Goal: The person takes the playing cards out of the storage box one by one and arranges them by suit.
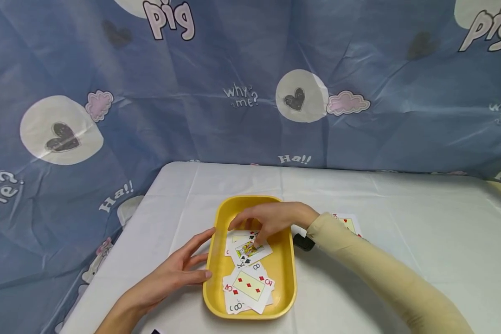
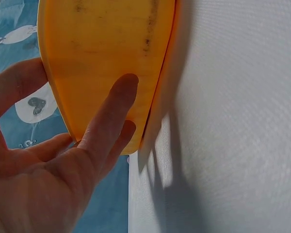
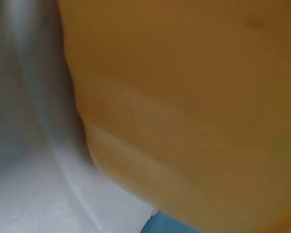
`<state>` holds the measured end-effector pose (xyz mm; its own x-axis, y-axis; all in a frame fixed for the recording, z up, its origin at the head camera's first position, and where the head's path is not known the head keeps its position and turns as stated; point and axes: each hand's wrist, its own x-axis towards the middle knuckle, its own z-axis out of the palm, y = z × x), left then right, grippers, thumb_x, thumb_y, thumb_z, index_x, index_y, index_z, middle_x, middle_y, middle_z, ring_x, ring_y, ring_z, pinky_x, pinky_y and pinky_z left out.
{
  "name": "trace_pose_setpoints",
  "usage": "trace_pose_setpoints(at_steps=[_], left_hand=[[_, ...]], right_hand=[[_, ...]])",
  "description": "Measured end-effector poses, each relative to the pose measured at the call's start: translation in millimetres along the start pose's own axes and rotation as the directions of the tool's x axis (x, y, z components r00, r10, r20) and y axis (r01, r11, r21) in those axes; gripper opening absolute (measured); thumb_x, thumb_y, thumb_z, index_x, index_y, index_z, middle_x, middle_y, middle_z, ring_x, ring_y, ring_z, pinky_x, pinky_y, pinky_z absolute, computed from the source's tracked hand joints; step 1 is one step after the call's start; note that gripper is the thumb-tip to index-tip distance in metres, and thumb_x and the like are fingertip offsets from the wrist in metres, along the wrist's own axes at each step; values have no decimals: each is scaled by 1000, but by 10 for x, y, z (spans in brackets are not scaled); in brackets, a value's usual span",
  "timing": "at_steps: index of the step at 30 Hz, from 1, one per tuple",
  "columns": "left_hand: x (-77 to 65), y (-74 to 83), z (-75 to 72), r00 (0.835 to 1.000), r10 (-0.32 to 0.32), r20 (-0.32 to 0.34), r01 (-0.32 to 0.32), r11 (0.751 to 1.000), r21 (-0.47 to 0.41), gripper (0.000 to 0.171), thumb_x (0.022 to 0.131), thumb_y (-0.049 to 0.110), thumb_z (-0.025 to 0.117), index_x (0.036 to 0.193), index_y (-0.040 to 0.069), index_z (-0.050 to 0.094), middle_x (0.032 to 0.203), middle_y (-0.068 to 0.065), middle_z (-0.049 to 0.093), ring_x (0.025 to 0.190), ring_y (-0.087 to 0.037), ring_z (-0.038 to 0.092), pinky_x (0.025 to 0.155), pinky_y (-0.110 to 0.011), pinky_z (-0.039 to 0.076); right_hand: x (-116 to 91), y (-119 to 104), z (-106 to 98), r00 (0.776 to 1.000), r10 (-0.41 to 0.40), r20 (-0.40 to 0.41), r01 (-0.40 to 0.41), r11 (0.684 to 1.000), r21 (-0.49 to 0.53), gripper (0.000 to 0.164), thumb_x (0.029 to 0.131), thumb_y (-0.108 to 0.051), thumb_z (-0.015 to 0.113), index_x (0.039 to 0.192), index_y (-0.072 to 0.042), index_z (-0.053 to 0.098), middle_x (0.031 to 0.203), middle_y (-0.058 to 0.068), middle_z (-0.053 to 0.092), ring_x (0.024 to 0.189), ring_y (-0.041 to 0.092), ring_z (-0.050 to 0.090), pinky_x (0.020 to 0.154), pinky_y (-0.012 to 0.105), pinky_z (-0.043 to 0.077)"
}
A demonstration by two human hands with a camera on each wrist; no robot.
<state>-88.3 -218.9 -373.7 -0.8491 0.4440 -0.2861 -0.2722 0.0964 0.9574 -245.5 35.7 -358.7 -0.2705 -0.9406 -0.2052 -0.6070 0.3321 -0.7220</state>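
Above the white tablecloth [image 1: 442, 208], the left hand [image 1: 179, 269], unclenched, touches the yellow tray [image 1: 282, 253], perhaps for steadying; beneath the right hand [image 1: 271, 217], its grip unclear, lies a king of spades [image 1: 248, 253].

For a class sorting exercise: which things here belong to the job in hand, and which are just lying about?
Job, apparently:
tray
cards inside
left hand, at the tray's side
right hand, over the cards
cards outside, probably

Lying about, apparently:
black object, unidentified
backdrop, mere scenery
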Motion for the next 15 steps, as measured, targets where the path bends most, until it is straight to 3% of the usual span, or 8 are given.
trace_pose_setpoints(at_steps=[6, 15], left_hand=[[7, -3, 6, 1000, -3, -8, 3, 1000, 14, 81, 92, 12, 69, 156, 31, 23, 162, 5, 8, 142, -33, 31, 95, -39, 49], [5, 4, 13, 1000, -5, -23, 6, 1000, 27, 80, 91, 13, 70, 155, 32, 25, 162, 4, 6, 142, -34, 29, 96, -39, 48]], right_hand=[[110, 16, 39, 996, 56, 62, -43, 982, -184, 65, 82, -16, 81, 141, -27, 55, 123, -5, 46, 100, 14, 47, 83, 22, 41], [168, 26, 35, 995, 82, 59, -67, 973, -221, 62, 86, -14, 76, 142, -30, 55, 126, -8, 41, 101, 11, 45, 83, 20, 41]])
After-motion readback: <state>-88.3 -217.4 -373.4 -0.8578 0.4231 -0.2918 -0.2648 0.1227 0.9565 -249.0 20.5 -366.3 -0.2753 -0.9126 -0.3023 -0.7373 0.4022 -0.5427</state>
